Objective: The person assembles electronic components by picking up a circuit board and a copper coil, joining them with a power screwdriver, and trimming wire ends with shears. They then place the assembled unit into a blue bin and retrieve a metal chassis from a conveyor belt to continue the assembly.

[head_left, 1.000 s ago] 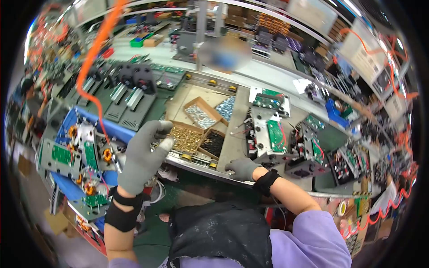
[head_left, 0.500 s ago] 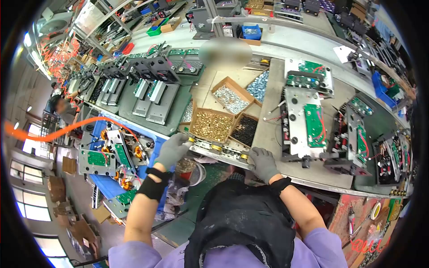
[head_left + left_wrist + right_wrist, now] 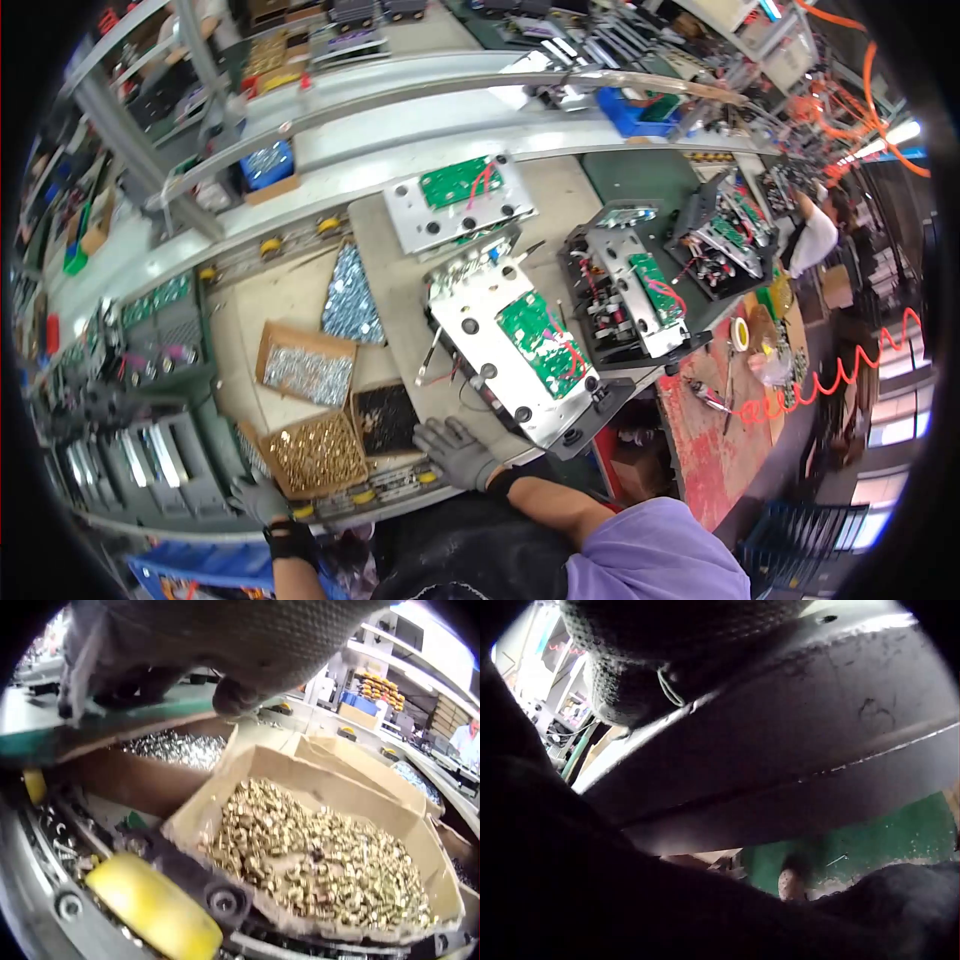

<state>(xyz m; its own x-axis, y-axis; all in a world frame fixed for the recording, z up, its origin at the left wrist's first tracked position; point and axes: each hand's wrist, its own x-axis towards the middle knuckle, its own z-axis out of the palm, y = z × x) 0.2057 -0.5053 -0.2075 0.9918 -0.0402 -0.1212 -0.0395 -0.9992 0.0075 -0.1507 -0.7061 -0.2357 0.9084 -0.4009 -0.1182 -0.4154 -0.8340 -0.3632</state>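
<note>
My right hand (image 3: pixel 460 455), in a grey knit glove, rests with fingers spread on the bench edge, beside a carton of black screws (image 3: pixel 385 420). At the front rail my gloved left hand (image 3: pixel 262 497) is just left of a cardboard box of brass-coloured fasteners (image 3: pixel 315 453). In the left wrist view its bent fingers (image 3: pixel 240 694) hang over a box of silver screws (image 3: pixel 176 748), with nothing seen in them. The right wrist view has the glove (image 3: pixel 619 694) along the metal bench edge (image 3: pixel 780 750), its fingertips mostly hidden.
Silver screws fill another carton (image 3: pixel 308 375), and bluish ones lie in a pile (image 3: pixel 350 300) behind. On the right stand metal chassis (image 3: pixel 470 325) with green circuit boards. Grey housings (image 3: pixel 150 455) line the left, and a blue bin (image 3: pixel 205 570) is below them.
The head view has swung right. My left hand came down from the air to the front rail by the brass-coloured fasteners; my right hand's fingers are now spread on the bench edge.
</note>
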